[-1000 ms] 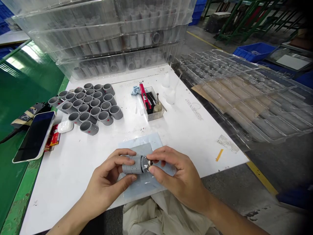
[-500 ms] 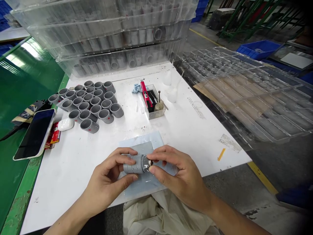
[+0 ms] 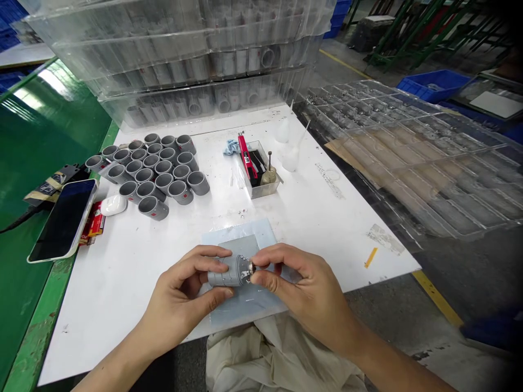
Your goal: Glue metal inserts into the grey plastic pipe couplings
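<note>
1. The left hand (image 3: 175,296) is curving its fingers, partly open, around the grey tube (image 3: 223,273), thumb on the near side, fingertips on the far side.
2. The right hand (image 3: 312,288) is pinching the metal end (image 3: 247,270), thumb and forefinger nearly together.
3. The tube is lying between both hands, its long axis running left to right, metal end pointing rightward.
4. Beneath, a blue sheet (image 3: 266,233) is covering some white table (image 3: 327,239).

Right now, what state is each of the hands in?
Left hand: closed around the gray cylinder.
Right hand: fingertips pinching the metal end piece.
</note>
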`<act>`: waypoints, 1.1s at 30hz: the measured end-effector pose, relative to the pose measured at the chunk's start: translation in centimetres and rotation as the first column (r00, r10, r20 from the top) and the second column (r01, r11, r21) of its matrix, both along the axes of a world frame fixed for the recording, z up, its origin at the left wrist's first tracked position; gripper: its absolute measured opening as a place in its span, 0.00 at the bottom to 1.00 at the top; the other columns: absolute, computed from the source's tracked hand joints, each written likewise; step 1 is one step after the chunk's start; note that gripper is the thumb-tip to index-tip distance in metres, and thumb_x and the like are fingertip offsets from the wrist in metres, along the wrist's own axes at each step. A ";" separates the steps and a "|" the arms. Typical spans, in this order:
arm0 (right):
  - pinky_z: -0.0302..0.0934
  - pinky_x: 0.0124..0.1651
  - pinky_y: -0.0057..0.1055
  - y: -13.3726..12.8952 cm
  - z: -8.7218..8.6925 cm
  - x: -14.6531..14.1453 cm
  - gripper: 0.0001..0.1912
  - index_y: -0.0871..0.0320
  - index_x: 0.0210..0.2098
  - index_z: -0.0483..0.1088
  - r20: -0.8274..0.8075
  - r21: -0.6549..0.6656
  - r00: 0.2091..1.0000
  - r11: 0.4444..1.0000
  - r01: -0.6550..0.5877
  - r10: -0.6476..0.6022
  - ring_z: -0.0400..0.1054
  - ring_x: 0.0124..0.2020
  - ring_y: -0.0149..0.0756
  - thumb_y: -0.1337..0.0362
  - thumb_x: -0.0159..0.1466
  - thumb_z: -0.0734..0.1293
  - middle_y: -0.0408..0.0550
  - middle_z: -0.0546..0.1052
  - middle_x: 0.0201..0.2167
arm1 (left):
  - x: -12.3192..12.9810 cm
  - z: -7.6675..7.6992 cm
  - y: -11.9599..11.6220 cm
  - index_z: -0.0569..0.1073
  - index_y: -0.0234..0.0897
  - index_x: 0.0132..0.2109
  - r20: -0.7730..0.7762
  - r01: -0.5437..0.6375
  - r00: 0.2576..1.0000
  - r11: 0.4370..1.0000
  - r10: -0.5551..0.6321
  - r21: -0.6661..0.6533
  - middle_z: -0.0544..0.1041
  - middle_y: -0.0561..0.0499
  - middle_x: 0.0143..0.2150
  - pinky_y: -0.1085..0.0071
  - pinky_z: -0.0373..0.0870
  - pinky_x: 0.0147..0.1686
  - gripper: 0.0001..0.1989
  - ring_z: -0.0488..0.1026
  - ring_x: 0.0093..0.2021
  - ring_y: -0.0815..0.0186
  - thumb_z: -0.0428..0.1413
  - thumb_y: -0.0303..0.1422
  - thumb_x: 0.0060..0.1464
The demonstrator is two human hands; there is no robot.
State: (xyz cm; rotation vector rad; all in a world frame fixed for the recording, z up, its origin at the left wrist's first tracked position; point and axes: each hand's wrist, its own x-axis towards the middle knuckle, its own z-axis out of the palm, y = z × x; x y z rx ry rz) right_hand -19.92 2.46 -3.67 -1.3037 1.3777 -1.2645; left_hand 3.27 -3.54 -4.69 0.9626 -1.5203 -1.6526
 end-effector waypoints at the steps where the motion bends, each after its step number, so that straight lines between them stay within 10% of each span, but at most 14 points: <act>1: 0.70 0.43 0.30 0.0 0.1 0.1 0.03 0.49 0.43 0.84 -0.026 -0.011 0.999 1.000 0.026 -0.026 0.75 0.38 0.35 0.63 0.69 0.79 0.41 0.84 0.41 | -0.2 0.2 0.1 0.84 0.49 0.49 0.007 -0.022 1.000 1.000 0.022 0.004 0.81 0.48 0.57 0.72 0.79 0.46 0.15 0.79 0.54 0.60 0.71 0.25 0.58; 7: 0.70 0.40 0.30 0.5 0.4 0.2 0.10 0.48 0.51 0.85 -0.054 0.089 0.998 0.996 -0.019 0.024 0.77 0.39 0.36 0.61 0.75 0.71 0.43 0.84 0.41 | -0.4 1.2 0.3 0.82 0.47 0.51 0.159 -0.201 0.965 0.978 0.207 -0.052 0.85 0.49 0.55 0.71 0.76 0.37 0.21 0.80 0.47 0.60 0.77 0.34 0.51; 13: 0.63 0.24 0.25 0.9 0.6 0.2 0.24 0.53 0.71 0.70 0.268 0.497 0.936 0.800 -0.336 0.226 0.67 0.19 0.28 0.54 0.79 0.65 0.42 0.82 0.30 | 0.2 0.2 -0.3 0.80 0.63 0.60 0.217 0.010 0.974 0.949 0.061 -0.315 0.82 0.55 0.58 0.69 0.77 0.50 0.24 0.78 0.59 0.60 0.71 0.32 0.60; 18: 0.62 0.25 0.25 0.8 0.5 0.1 0.20 0.52 0.67 0.73 0.207 0.507 0.936 0.787 -0.351 0.284 0.69 0.21 0.29 0.55 0.80 0.64 0.42 0.81 0.31 | -0.1 -0.3 0.0 0.72 0.63 0.65 0.300 0.044 0.952 0.938 0.065 -0.344 0.82 0.56 0.58 0.67 0.75 0.53 0.31 0.78 0.58 0.61 0.69 0.30 0.62; 21: 0.63 0.25 0.26 -0.2 1.1 -1.4 0.21 0.52 0.66 0.74 0.065 0.462 0.960 0.845 -0.271 0.272 0.69 0.22 0.31 0.53 0.78 0.67 0.43 0.82 0.32 | -0.5 -0.6 0.2 0.72 0.61 0.62 0.289 0.034 0.956 0.959 0.050 -0.280 0.82 0.58 0.58 0.66 0.74 0.56 0.29 0.78 0.59 0.61 0.69 0.29 0.61; 25: 0.62 0.26 0.29 -4.2 2.9 -4.6 0.18 0.55 0.58 0.79 -0.217 0.124 0.975 0.989 0.081 -0.053 0.69 0.23 0.33 0.52 0.75 0.71 0.43 0.81 0.29 | -1.1 -0.4 0.1 0.73 0.61 0.62 0.241 0.138 0.969 0.939 -0.061 -0.317 0.80 0.59 0.60 0.67 0.73 0.62 0.26 0.76 0.63 0.63 0.67 0.28 0.63; 28: 0.65 0.33 0.32 -8.5 3.9 -6.3 0.15 0.57 0.54 0.80 -0.339 -0.165 0.903 0.962 0.219 -0.264 0.72 0.26 0.35 0.56 0.72 0.72 0.41 0.80 0.27 | -1.4 -0.1 -0.2 0.73 0.61 0.63 0.238 0.157 0.968 0.926 -0.075 -0.344 0.81 0.59 0.60 0.69 0.74 0.61 0.27 0.78 0.61 0.64 0.66 0.27 0.63; 33: 0.63 0.35 0.35 -12.8 4.7 -7.1 0.09 0.56 0.43 0.84 -0.587 -0.246 0.769 0.961 0.129 -0.253 0.74 0.28 0.39 0.59 0.70 0.73 0.43 0.82 0.28 | -1.4 0.0 -0.9 0.74 0.61 0.63 0.247 0.150 0.966 0.942 -0.075 -0.301 0.82 0.60 0.60 0.70 0.75 0.60 0.26 0.79 0.60 0.64 0.67 0.29 0.63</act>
